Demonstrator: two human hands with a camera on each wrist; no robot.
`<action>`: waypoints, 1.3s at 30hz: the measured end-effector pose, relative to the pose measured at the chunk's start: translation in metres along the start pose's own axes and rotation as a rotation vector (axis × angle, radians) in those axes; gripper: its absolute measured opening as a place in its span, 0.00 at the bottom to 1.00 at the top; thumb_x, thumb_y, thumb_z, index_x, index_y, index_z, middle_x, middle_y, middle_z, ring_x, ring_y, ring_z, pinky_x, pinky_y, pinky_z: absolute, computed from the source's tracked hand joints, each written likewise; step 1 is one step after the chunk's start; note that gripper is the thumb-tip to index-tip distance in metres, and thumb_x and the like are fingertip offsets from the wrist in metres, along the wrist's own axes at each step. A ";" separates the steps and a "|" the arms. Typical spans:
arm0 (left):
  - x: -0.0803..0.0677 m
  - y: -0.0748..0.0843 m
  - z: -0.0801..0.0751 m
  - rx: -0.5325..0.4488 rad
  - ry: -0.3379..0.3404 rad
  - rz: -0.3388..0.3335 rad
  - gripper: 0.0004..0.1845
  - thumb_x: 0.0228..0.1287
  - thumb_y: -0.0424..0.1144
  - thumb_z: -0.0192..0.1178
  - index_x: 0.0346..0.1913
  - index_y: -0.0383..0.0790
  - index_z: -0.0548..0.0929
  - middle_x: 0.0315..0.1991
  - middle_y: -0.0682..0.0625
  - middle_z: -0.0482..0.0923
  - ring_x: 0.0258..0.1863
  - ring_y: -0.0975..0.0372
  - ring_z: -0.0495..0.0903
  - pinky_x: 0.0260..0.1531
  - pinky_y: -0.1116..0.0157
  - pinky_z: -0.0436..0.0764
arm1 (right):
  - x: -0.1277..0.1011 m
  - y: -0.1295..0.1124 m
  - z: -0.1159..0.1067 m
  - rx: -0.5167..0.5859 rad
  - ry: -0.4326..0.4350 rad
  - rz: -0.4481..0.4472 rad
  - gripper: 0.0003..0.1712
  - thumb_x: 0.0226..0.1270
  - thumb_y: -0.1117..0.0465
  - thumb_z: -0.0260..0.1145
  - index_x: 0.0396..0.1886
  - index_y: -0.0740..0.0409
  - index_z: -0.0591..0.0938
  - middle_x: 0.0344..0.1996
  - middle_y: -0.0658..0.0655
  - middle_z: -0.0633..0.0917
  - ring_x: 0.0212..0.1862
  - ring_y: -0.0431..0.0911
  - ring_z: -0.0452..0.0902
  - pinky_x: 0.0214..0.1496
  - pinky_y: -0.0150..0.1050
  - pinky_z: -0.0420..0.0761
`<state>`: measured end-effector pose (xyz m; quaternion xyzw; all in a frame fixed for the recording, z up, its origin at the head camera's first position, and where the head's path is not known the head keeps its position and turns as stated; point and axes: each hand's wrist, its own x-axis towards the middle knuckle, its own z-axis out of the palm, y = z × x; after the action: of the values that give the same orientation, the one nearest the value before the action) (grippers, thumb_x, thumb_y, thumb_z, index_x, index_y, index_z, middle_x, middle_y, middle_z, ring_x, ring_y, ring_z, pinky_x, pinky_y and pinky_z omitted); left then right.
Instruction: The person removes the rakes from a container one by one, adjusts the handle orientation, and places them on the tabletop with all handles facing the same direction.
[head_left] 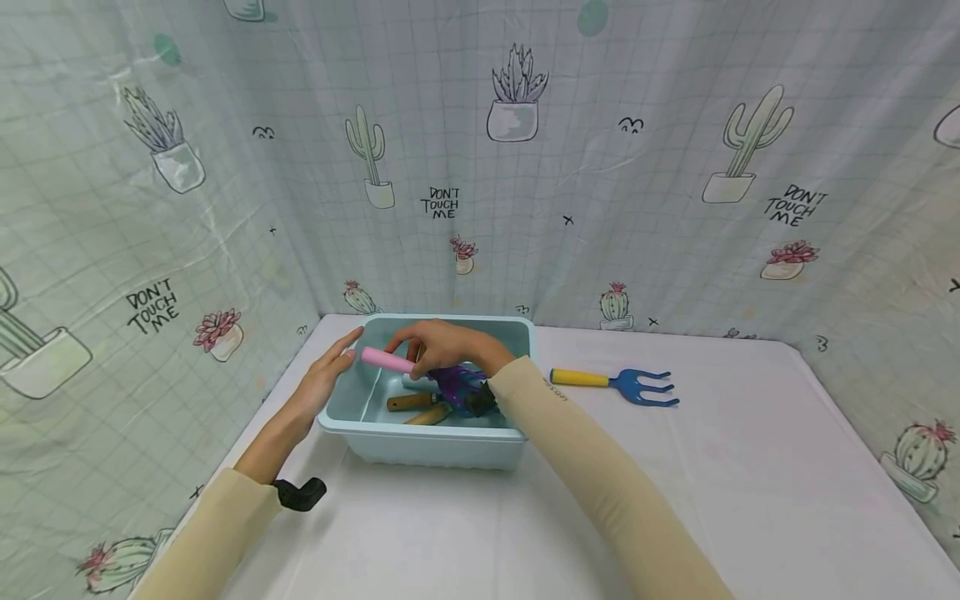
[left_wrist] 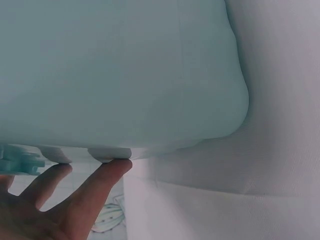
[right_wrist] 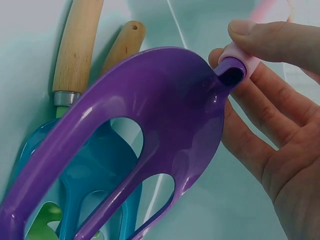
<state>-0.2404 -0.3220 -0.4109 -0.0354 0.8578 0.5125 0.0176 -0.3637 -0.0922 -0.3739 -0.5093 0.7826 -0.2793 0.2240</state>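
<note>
Cactus-print curtains wall off my white-covered bench (head_left: 675, 500), where a pale blue plastic tub (head_left: 517, 333) sits. My right hand (head_left: 450, 346) pinches the pink handle of a purple plastic garden fork (right_wrist: 150, 130), holding it just above the wooden-handled tools (right_wrist: 75, 50) lying in the tub. My left hand (head_left: 322, 379) rests flat and relaxed against the tub's left rim. A blue hand rake with a yellow handle (head_left: 615, 383) lies apart on the bench. I judge the fingertip pinch shallow; the fork could swivel and snag its tines on the tools below.
</note>
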 end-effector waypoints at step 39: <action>0.002 0.000 0.001 -0.021 -0.017 -0.017 0.30 0.85 0.54 0.37 0.84 0.61 0.49 0.86 0.47 0.39 0.84 0.40 0.38 0.75 0.29 0.42 | 0.001 -0.004 -0.001 0.000 0.043 0.003 0.31 0.67 0.67 0.73 0.69 0.52 0.79 0.46 0.58 0.91 0.46 0.44 0.88 0.51 0.34 0.84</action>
<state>-0.2429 -0.3214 -0.4117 -0.0384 0.8518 0.5217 0.0288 -0.3620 -0.0938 -0.3711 -0.5019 0.7880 -0.2899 0.2075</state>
